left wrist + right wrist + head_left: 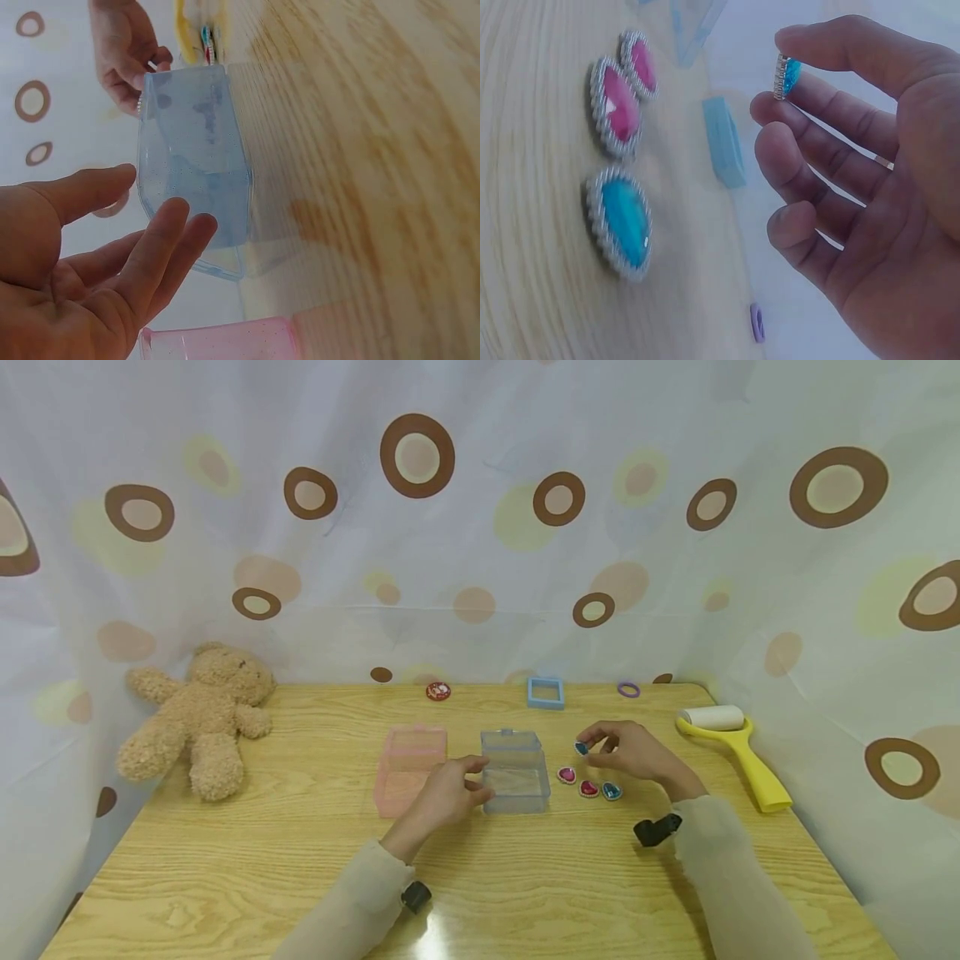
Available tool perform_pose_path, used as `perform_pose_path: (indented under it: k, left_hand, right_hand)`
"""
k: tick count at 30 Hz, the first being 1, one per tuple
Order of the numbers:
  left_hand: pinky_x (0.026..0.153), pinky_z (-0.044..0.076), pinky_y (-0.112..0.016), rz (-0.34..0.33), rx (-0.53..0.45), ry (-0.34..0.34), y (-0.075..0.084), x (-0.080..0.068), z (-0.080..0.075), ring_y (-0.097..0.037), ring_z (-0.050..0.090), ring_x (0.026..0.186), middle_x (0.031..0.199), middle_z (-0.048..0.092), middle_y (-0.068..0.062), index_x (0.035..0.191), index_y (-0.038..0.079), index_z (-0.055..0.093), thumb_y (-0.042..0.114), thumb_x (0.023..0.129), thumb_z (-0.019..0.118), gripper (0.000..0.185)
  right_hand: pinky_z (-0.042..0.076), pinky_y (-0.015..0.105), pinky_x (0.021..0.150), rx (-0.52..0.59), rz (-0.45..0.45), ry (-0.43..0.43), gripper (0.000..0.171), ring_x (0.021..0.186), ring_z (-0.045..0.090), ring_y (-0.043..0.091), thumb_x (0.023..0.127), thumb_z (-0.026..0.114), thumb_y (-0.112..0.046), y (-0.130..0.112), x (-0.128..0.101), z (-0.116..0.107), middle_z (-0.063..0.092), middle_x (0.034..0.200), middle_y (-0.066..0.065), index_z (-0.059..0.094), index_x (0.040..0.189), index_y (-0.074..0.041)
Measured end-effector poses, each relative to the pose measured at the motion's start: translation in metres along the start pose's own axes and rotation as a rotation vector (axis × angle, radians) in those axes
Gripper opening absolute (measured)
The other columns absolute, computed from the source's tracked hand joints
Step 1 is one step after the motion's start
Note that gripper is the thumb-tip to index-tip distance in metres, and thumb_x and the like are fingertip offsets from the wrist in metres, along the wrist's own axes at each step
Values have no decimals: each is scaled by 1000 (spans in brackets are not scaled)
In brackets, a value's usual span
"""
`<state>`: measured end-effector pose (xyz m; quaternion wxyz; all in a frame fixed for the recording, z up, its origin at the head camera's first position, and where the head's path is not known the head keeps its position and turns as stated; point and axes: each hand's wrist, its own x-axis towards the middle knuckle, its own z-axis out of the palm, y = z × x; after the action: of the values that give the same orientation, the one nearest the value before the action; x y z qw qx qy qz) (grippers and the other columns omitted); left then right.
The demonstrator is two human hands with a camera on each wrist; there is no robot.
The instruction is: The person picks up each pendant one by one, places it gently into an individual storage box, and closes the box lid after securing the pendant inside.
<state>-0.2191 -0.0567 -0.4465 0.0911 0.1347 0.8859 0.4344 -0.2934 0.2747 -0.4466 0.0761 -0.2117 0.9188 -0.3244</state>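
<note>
We log the small blue heart-shaped gem with a silver beaded rim (786,76) first: it sits pinched between thumb and forefinger of the right hand (633,752), lifted off the wooden table (262,860), held on edge with its flat faces turned sideways. The other fingers of that hand (810,165) curl loosely below it and hold nothing.

Taking the clear blue-tinted plastic box (513,770) as landmark: the pinched gem hangs just to the right of its far right corner, near but not touching. The right hand is plainly the nearer one to the gem.

The left hand (446,793) rests at the box's near left corner, fingers nearly straight and released, fingertips (187,225) at the box wall; we cannot tell whether they press it.

Just right of the box lie three more gems: a pink one (567,774), a second pink one (589,788), a blue one (612,791). Left of the box, just beside it, stands a pink translucent box (408,768). Beyond the box, a small blue square frame (545,692); well to its right, a yellow-handled lint roller (731,743); well to its left, a tan teddy bear (198,714).
</note>
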Motion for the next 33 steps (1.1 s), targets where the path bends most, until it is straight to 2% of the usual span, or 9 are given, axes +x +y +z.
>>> perform_pose_path:
  k: [12, 22, 29, 33]
  left_hand:
    - [80, 62, -35, 22, 6, 2, 1, -1, 0, -30, 71, 108, 141, 58, -20, 141, 1, 54, 15, 93, 72, 53]
    - [79, 62, -35, 17, 9, 5, 1, 1, 1, -30, 71, 107, 140, 59, -21, 140, 1, 55, 14, 92, 73, 53]
    - [78, 62, -34, 23, -3, 11, 1, 1, 1, -30, 72, 106, 138, 60, -22, 138, -1, 56, 12, 91, 74, 52]
    - [79, 62, -34, 17, -4, 10, 1, 1, 2, -31, 72, 106, 138, 60, -22, 138, -1, 56, 12, 91, 73, 52]
  right_hand:
    - [54, 28, 65, 51, -91, -30, 28, 77, 64, 15, 91, 74, -28, -22, 7, 9, 68, 109, 5, 68, 118, -20]
    - [55, 28, 61, 94, -149, -96, 29, 72, 66, 32, 92, 73, -26, -39, 17, 24, 68, 111, 6, 68, 120, -21]
    - [53, 28, 57, 71, -140, -144, 25, 63, 62, 21, 92, 73, -26, -45, 23, 31, 69, 112, 1, 68, 117, -25]
    - [52, 28, 56, 58, -141, -163, 24, 62, 62, 23, 92, 73, -27, -48, 26, 34, 70, 111, -1, 69, 116, -24]
